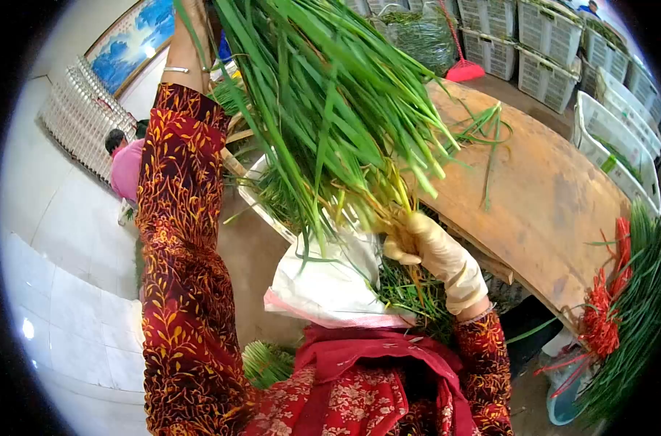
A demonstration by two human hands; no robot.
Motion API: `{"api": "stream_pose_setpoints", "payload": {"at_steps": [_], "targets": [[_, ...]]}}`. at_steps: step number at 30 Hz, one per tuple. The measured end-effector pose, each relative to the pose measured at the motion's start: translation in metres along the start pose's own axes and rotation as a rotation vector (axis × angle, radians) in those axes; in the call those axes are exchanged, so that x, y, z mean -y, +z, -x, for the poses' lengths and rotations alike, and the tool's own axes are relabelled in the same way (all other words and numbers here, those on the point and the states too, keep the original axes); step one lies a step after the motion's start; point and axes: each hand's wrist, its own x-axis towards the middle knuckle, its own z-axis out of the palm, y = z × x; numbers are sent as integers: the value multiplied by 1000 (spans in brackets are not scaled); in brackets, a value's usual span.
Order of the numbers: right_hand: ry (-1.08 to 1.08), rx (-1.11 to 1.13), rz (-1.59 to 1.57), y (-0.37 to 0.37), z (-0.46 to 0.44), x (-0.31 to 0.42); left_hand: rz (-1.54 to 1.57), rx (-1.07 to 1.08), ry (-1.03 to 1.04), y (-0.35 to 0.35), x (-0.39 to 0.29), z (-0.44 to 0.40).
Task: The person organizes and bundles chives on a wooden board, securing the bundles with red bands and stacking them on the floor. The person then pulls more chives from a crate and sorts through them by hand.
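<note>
A large bunch of garlic chives (338, 94) fills the upper middle, its long green leaves running up and pale stem ends pointing down to the right. My left hand (192, 22) is at the top edge, beside the leaves; its fingers are hidden or cut off. Lower down, my right hand (432, 251) wears a cream glove. Its fingers are closed on yellowed leaves (389, 211) at the stem end of the bunch. Beneath lies a white sack (327, 280) with a pink edge, across my lap. Loose green trimmings (418, 294) lie beside it.
A wooden board (527, 189) curves away to the right with loose chives on it. Red ties (601, 320) and more chives (636, 312) lie at its right end. White crates (549, 73) are stacked behind, near a red dustpan (464, 70). A person in pink (127, 167) is at left.
</note>
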Motion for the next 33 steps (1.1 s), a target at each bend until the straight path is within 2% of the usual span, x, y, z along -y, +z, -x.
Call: {"api": "stream_pose_setpoints", "payload": {"at_steps": [1,3,7,9,11,12,14,15,16,17,19,20,21,22,23,25,26,27,29,30,31,33], "targets": [[33,-178,150,15,9,7,-10,10,22,4,1,2],[106,-300,366,19,8,13,9,-30,-33,10,1,-3],[-91,-597,393,59,40,33,-12,-50,-46,16,0,-8],[-199,-638,524,29,67,0,-19,-50,-43,17,-1,-10],[75,-877,694,-47,92,-89,-21,-62,-35,15,-5,-13],[88,-869,692,-70,114,-120,-26,-66,-38,15,-6,-14],[777,-491,1336,-106,150,-162,-32,-74,-26,18,-7,-19],[1115,-252,1632,-94,141,-144,-41,-89,-26,21,-8,-20],[1013,-437,1628,-82,133,-117,-52,-110,-22,23,-8,-21],[892,-622,1618,-44,113,-60,-68,-140,-25,29,-8,-20],[-30,-840,1206,-29,99,-8,-114,-210,-82,62,-17,5],[-304,-925,1126,-8,86,20,-199,-163,-254,59,-18,-1],[-539,-833,1207,13,69,56,-240,-88,-130,55,-1,-4],[-619,-813,1216,33,56,86,-273,-18,-4,52,15,-7],[-675,-825,1227,48,39,107,-238,-108,101,68,18,2],[-731,-836,1249,62,4,135,-294,-164,50,84,17,12],[-756,-808,1269,59,-16,142,-325,-155,130,92,16,19],[-778,-778,1287,58,-35,147,-209,-101,75,92,21,18],[-803,-546,1063,65,-61,151,86,4,40,109,18,31],[-793,-383,931,72,-69,154,-115,-103,37,117,16,32],[-792,-600,1261,75,-72,158,77,1,69,120,20,32],[-795,-632,1150,77,-77,163,190,74,-56,122,21,30]]}}
